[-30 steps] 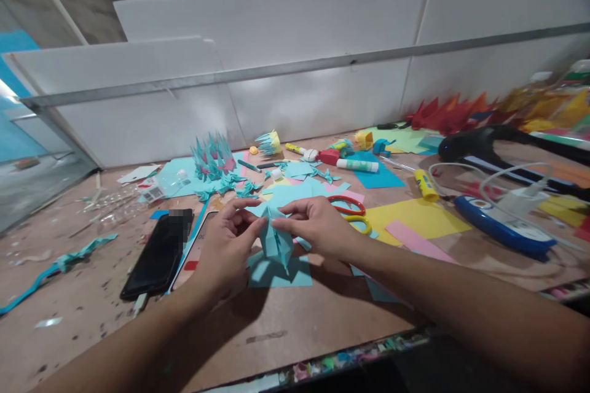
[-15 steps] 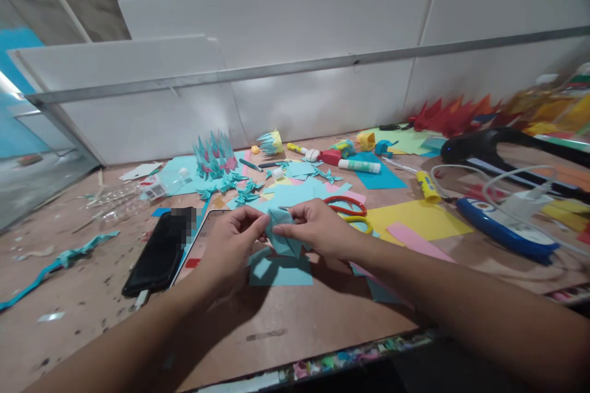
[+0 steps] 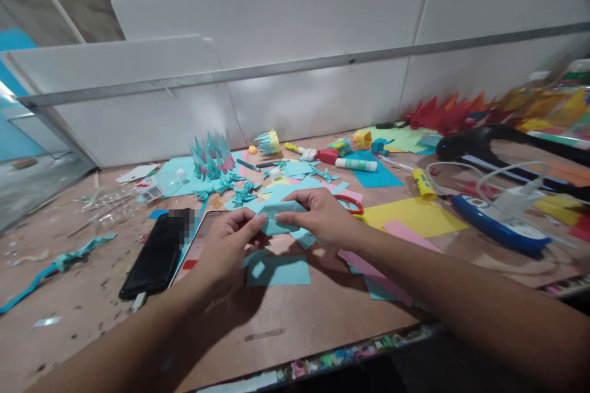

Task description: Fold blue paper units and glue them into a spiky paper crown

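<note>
Between my two hands is a folded piece of light blue paper (image 3: 279, 216), held above the table. My left hand (image 3: 237, 230) pinches its left edge between thumb and fingers. On the other side, my right hand (image 3: 318, 218) grips it with the thumb in front and the fingers behind. Below them lies a flat light blue sheet (image 3: 286, 271), partly in shadow. Red-handled scissors (image 3: 353, 202) lie just behind my right hand, which hides part of them. A phone with a lit screen (image 3: 200, 239) is partly covered by my left hand.
A black phone (image 3: 159, 252) lies at the left, near a clear plastic bottle (image 3: 161, 187). Spiky blue paper pieces (image 3: 212, 156) stand at the back. A glue stick (image 3: 356, 164), yellow paper (image 3: 410, 218) and a blue-and-white device with a cable (image 3: 500, 227) are to the right.
The folded paper has been turned in my hands from an upright shape to a flatter, wider one. My right hand has risen slightly. The view has shifted a little.
</note>
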The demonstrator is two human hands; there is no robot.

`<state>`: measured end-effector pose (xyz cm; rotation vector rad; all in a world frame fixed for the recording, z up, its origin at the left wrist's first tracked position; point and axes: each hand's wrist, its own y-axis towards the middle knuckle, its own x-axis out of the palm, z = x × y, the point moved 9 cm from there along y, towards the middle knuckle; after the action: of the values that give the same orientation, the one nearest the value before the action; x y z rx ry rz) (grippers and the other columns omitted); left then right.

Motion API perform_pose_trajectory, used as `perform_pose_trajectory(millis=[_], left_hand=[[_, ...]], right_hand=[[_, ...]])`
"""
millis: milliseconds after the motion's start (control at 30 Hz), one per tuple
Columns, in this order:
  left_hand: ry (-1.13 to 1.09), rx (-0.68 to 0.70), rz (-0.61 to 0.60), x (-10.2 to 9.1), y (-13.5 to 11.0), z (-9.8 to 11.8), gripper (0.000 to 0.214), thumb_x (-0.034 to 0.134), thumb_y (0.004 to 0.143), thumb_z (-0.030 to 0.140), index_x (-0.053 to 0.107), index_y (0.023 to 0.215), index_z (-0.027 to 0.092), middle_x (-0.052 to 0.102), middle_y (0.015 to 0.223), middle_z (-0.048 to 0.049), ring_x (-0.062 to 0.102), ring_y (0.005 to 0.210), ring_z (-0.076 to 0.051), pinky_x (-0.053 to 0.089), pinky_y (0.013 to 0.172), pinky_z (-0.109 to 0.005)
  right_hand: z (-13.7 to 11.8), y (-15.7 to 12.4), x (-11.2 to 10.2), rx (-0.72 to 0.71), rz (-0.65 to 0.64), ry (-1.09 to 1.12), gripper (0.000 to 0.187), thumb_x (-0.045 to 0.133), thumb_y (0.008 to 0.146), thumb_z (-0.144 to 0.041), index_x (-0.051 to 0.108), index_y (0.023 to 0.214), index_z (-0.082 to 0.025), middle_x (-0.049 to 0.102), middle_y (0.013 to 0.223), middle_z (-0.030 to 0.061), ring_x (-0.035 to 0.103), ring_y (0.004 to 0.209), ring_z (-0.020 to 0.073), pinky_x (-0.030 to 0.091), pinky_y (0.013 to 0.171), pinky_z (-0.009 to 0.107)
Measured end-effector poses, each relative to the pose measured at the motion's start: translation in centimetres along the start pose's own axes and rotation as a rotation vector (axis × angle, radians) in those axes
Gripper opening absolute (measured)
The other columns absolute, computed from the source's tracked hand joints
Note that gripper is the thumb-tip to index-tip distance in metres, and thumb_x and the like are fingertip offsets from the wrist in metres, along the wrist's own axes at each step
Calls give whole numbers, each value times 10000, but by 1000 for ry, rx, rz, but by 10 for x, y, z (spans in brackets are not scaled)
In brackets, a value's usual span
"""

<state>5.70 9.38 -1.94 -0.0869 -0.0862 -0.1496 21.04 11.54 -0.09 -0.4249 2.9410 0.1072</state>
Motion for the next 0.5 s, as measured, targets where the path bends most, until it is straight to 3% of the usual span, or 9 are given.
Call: perform_pose_trajectory(millis=[100,167,233,300,367,433,500], left_hand=[[28,-24,-14,-3,3,-1,341,750,782,480,600,692,187,654,613,-6,575,575,-134,470,594,-242],[215,17,-76,-4,5,6,376,681,829,503,598,637,191,640,577,-21,541,530,-139,416,548,-237],[551,166,-105,-5,3,23,412,651,850,497,585,573,199,585,524,-16,483,491,-138,327,502,-238],[902,408,-88,0,-7,44,382,663,851,461,587,573,210,559,523,-9,463,501,-146,279,502,-255],[1119,657,-136,19,-27,56,288,645,874,387,620,643,217,605,587,-19,492,546,-160,307,540,-272],[1243,860,-408,53,-54,47,177,595,903,263,677,755,213,678,708,-44,566,642,-188,379,603,-292],[1320,953,-659,79,-80,28,111,598,897,178,706,884,201,722,831,-61,624,745,-211,454,689,-313]], right_hand=[[-5,4,-9,-15,36,59,259,806,747,-338,730,908,-149,714,815,31,628,682,134,509,614,240],[-10,3,-15,-7,44,-12,265,796,755,-299,731,971,-158,678,771,9,586,621,107,485,580,223],[-13,-1,-13,32,-8,-147,324,800,752,-279,729,1055,-189,621,696,-27,531,552,89,432,514,205],[-9,-10,-4,96,-131,-286,341,802,751,-274,729,1079,-212,567,632,-52,493,505,85,371,466,200],[-1,-20,5,141,-240,-392,295,787,759,-251,735,1047,-215,598,657,-42,531,525,101,376,475,209],[6,-28,9,121,-273,-483,257,763,767,-192,737,1021,-214,693,804,-8,634,670,142,463,589,230],[9,-36,12,23,-295,-579,238,745,797,-175,731,1032,-213,739,967,22,683,863,187,515,767,277]])
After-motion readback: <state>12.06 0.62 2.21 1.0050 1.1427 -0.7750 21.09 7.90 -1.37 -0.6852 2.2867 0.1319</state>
